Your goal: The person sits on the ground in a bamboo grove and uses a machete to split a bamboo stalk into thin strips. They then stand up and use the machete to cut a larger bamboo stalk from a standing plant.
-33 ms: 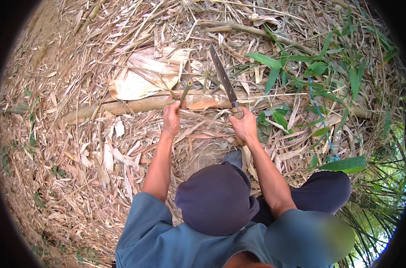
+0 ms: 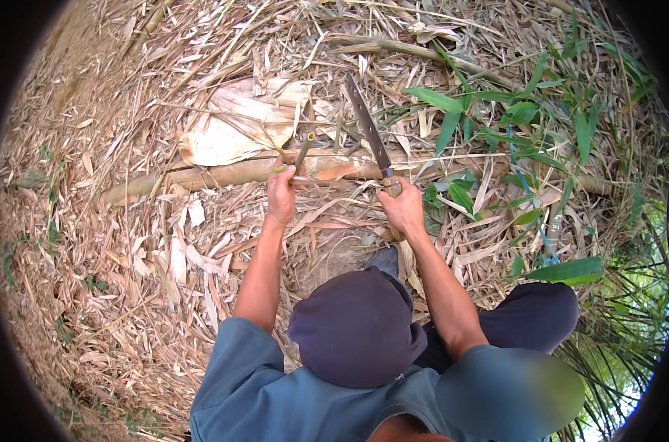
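Head view. The left hand [image 2: 281, 193] is closed around the lower part of a green stem [image 2: 304, 149], which stands slanted up and slightly to the right, with a cut, hollow-looking end uppermost. A thinner shoot [image 2: 285, 156] rises from the same grip, leaning to the left; whether the two are joined is hidden by the fingers. The right hand [image 2: 403, 208] is wrapped around the handle of a long knife [image 2: 367, 121]. Its dark blade, pierced by a row of small holes, points away from the person and leans left. The blade is well apart from the green stem.

A brown pole [image 2: 238, 172] lies crosswise on the ground just beyond the hands. The stem and the blade both pass in front of it; contact with the pole cannot be determined. A broad, pale dry sheath [image 2: 238, 121] lies against the far side of the pole, left of the stem. Dry leaf litter [image 2: 113, 295] covers the ground. To the right are green leaves [image 2: 446, 110] and a thin blue cord [image 2: 526, 188] running among them. The person's knees are bent, in dark trousers [image 2: 356, 324], below and between the forearms and to the right.
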A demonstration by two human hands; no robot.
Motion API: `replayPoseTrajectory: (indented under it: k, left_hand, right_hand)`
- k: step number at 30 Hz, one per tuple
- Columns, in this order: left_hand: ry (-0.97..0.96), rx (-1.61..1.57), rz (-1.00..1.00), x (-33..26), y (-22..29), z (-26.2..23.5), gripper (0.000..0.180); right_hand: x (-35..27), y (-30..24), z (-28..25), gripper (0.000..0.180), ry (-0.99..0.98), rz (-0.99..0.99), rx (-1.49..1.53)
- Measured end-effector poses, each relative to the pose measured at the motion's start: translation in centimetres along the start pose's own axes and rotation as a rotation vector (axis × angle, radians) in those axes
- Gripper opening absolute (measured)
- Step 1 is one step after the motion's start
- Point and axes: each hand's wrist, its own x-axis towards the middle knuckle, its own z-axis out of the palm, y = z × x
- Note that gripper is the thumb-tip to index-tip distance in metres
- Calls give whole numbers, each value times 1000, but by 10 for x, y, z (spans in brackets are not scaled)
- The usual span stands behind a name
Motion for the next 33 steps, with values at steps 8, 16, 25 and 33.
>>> replayPoseTrajectory:
  k: [8,16,25,33]
  left_hand:
    - [311,1304,586,21,-23,-53,25]
    - [205,1431,43,-1,-47,-87,39]
    - [-308,316,239,38,8,67,28]
    - [-990,36,226,76,64,280,23]
  right_hand:
    - [-4,17,-14,53,32,19,-64]
    - [-20,16,-31,50,97,14,-83]
    - [-42,1,-83,31,226,-60,102]
    - [-71,-26,-215,25,697,-266,228]
